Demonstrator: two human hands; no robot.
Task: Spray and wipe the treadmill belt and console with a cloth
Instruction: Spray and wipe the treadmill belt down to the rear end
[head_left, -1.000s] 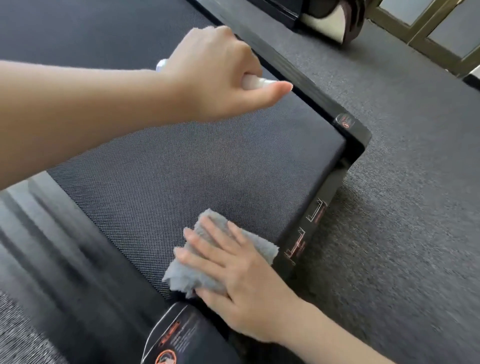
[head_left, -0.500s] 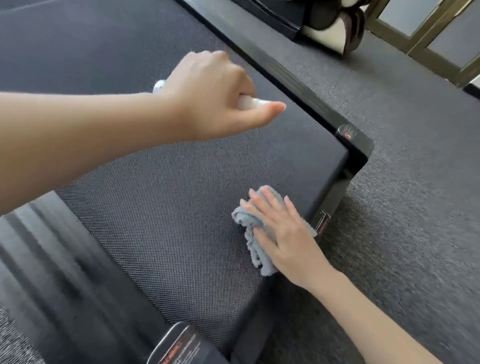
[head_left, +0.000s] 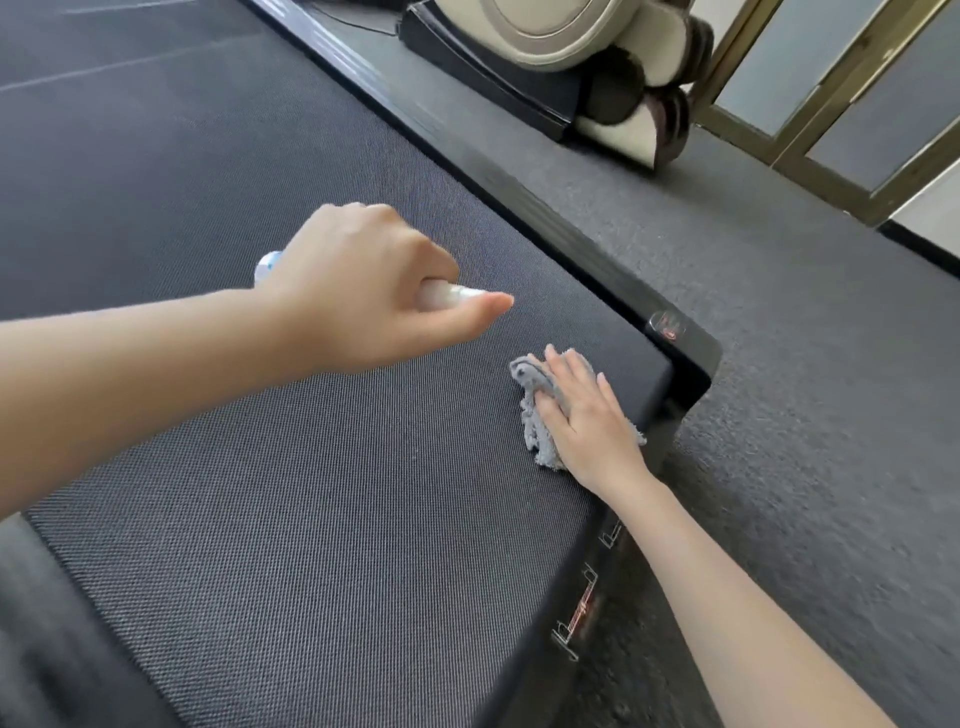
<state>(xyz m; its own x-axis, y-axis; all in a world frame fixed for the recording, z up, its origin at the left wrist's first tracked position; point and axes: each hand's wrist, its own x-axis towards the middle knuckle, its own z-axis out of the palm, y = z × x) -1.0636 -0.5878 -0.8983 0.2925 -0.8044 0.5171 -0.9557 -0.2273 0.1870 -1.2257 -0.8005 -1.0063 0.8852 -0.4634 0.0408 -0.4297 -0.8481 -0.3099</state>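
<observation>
Your two hands are both over the one treadmill belt (head_left: 270, 467), the dark woven surface filling most of the view. Your right hand (head_left: 582, 421) lies flat with fingers spread, pressing down on one grey cloth (head_left: 535, 415) near the belt's rear corner, at about 3 o'clock from the centre of the view. The cloth is bunched under your palm, its frayed edge sticking out toward 6 o'clock, and it touches the belt just beside the black side rail (head_left: 571, 244). Your left hand (head_left: 363, 291) hangs above the belt at about 10 o'clock from the cloth, curled tight around one white spray bottle (head_left: 447, 295); only its two ends peek out of your fist, so its nozzle direction is hard to tell. One red sticker (head_left: 666, 326) sits on the rail's corner at 1 o'clock from the cloth. Grey carpet (head_left: 805, 415) lies past the rail.
</observation>
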